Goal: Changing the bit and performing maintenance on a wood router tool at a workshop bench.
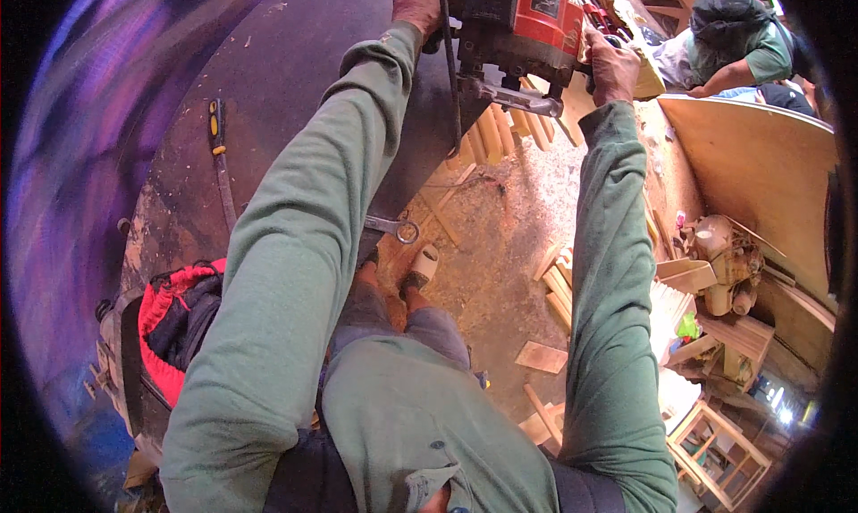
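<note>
Both my arms reach forward, in green sleeves, to a red and black plunge router [545, 21] at the top of the view. My left hand [418, 5] is closed around the handle on its left side. Around the right-side handle my right hand [615, 68] is wrapped. A black power cord [450, 75] hangs down beside the router's left side. The metal base [523, 97] faces toward me, apparently tilted up. What lies under the router's far side is hidden.
On the dark table [295, 48] at left lies a file with a yellow and black handle [217, 129]. A ring wrench [393, 227] sits at the table's near edge. A red and black bag [183, 325] is at lower left. Wood pieces [500, 133], a wooden panel [760, 147] and another person [760, 53] are around.
</note>
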Demonstrator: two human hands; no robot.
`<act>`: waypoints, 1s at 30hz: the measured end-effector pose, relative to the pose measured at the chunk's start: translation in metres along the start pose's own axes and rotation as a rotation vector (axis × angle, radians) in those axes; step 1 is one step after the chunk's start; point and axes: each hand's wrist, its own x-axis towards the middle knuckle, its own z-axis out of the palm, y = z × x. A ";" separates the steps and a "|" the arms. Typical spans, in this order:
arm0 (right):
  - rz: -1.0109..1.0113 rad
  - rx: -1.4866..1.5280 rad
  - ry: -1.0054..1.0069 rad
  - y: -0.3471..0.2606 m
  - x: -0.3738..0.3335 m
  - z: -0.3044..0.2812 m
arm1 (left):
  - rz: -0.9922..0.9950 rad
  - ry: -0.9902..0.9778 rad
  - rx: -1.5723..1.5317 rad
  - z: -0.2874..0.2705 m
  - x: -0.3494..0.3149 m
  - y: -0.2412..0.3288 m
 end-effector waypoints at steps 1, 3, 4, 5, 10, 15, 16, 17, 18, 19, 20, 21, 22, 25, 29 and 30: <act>0.005 0.039 -0.023 -0.002 -0.003 0.002 | 0.130 -0.031 0.119 -0.004 -0.001 0.001; -0.027 0.076 -0.036 -0.007 -0.003 0.003 | 0.263 -0.066 0.237 -0.010 0.003 -0.005; -0.030 0.079 -0.035 -0.009 -0.003 0.003 | 0.397 -0.086 0.433 -0.016 0.005 -0.007; -0.008 0.038 -0.043 -0.013 -0.005 0.002 | 0.529 -0.108 0.631 -0.019 0.005 -0.006; 0.004 -0.014 -0.073 -0.006 -0.005 -0.004 | -0.108 0.066 0.076 0.000 -0.008 0.007; 0.045 0.025 -0.205 -0.003 -0.014 -0.005 | -0.103 0.167 0.274 0.000 -0.039 -0.012; 0.097 0.024 -0.226 -0.001 -0.017 -0.009 | -0.126 0.189 0.213 0.005 -0.056 -0.001; 0.099 0.024 -0.239 -0.004 -0.019 -0.007 | -0.133 0.198 0.217 0.000 -0.066 -0.005; 0.079 0.004 -0.296 -0.006 -0.020 -0.005 | -0.117 0.231 0.229 -0.004 -0.076 -0.013; 0.059 -0.014 -0.352 -0.007 -0.022 -0.002 | -0.101 0.263 0.242 -0.008 -0.085 -0.020; 0.063 -0.015 -0.346 -0.005 -0.020 -0.002 | -0.102 0.255 0.240 -0.006 -0.092 -0.019; 0.081 -0.040 -0.375 0.002 -0.018 0.000 | -0.140 0.284 0.187 -0.002 -0.103 -0.022; 0.099 -0.064 -0.403 0.008 -0.015 0.001 | -0.177 0.312 0.134 0.002 -0.113 -0.023; -0.023 -0.171 -0.486 -0.006 -0.015 0.012 | -0.116 0.367 0.238 -0.010 -0.139 -0.020; -0.173 -0.287 -0.551 -0.017 -0.011 0.030 | -0.002 0.391 0.324 -0.010 -0.181 0.002; -0.188 -0.280 -0.553 -0.012 -0.011 0.036 | 0.033 0.408 0.407 -0.010 -0.188 0.006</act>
